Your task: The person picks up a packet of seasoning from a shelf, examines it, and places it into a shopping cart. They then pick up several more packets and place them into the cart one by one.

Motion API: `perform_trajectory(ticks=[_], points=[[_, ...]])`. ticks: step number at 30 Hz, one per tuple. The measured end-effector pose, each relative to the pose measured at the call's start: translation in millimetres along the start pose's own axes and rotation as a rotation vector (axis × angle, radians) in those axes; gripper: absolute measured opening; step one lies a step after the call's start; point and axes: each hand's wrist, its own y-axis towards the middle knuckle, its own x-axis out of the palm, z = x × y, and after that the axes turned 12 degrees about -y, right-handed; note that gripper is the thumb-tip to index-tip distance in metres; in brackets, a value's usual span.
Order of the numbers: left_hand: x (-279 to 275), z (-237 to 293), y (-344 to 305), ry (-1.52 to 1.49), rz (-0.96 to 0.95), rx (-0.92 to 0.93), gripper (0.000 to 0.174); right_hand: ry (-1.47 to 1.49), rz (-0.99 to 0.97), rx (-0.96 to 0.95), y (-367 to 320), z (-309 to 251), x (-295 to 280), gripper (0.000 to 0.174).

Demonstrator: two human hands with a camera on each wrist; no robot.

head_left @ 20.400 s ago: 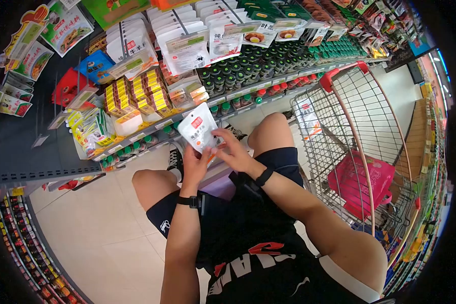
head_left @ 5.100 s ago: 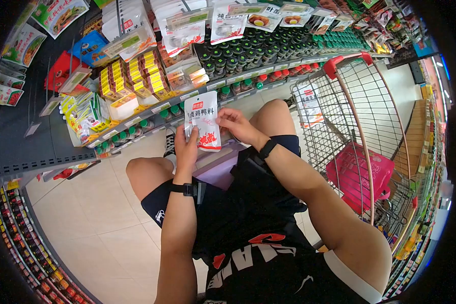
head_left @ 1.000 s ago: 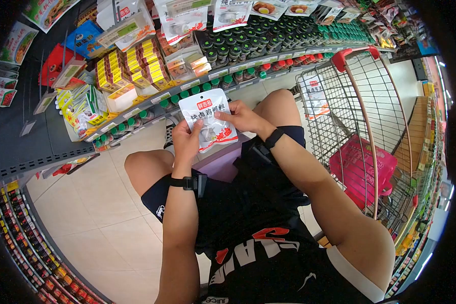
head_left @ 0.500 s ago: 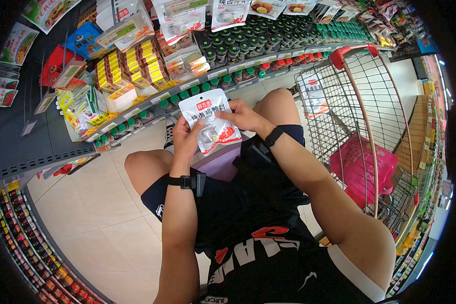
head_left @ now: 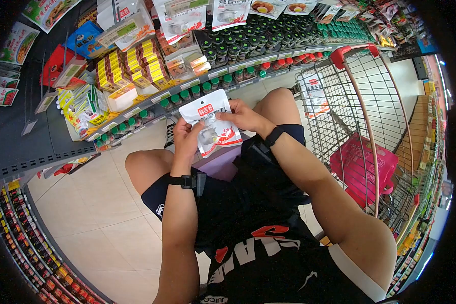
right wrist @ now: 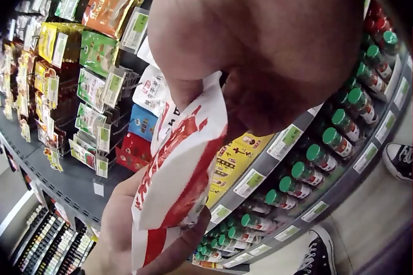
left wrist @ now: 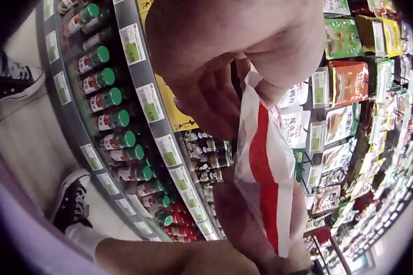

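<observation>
A white pouch (head_left: 214,133) with a red logo and a red-printed lower part is held up between both hands in the head view. On its left edge the left hand (head_left: 186,138) pinches it, thumb on the front. My right hand (head_left: 245,117) grips the upper right edge, thumb also across the front. From the left wrist the pouch (left wrist: 261,165) shows edge-on below the left hand (left wrist: 239,36). The right wrist view has the pouch (right wrist: 184,172) under the right hand (right wrist: 258,36). Fingers behind the pouch are partly hidden.
A shelf (head_left: 162,93) ahead carries yellow boxes (head_left: 134,68) and rows of jars (head_left: 253,43); similar pouches (head_left: 180,23) hang above. To the right stands a wire cart (head_left: 357,81) with a pink bag (head_left: 362,169) and another white pouch (head_left: 314,95) against its side.
The pouch has tilted slightly and shifted a little to the right and down since a second ago. Both hands keep their hold on it. Earlier, 20 seconds ago, it was held lower and farther left.
</observation>
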Motion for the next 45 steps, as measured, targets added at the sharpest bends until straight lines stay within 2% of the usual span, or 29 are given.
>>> perform_trajectory(ticks=[16,22,31,34,37,43,45], points=[[5.7,1.2,-2.7,0.039,0.026,0.043,0.022,0.021,0.014,-0.005,2.9,6.1,-2.0,0.020],[6.5,4.2,-1.0,-0.057,0.038,-0.053,0.025,0.007,0.019,0.003,2.2,6.8,-4.9,0.020],[-1.9,-7.7,1.6,0.217,0.032,0.155,0.024,-0.066,-0.028,0.001,-0.3,-1.6,3.0,0.028],[-13.1,-15.4,5.1,0.222,0.033,0.099,0.024,-0.088,-0.073,0.037,1.3,0.0,1.8,0.034],[-15.9,-22.3,6.8,0.254,0.006,0.119,0.025,-0.013,0.008,0.064,3.9,4.1,4.9,0.031],[-6.1,-13.7,2.6,0.320,0.015,0.163,0.025,-0.092,-0.023,0.086,4.2,9.5,0.2,0.028],[-3.1,-10.5,1.3,0.336,0.026,0.161,0.026,-0.100,-0.006,0.026,4.5,12.4,1.4,0.029]])
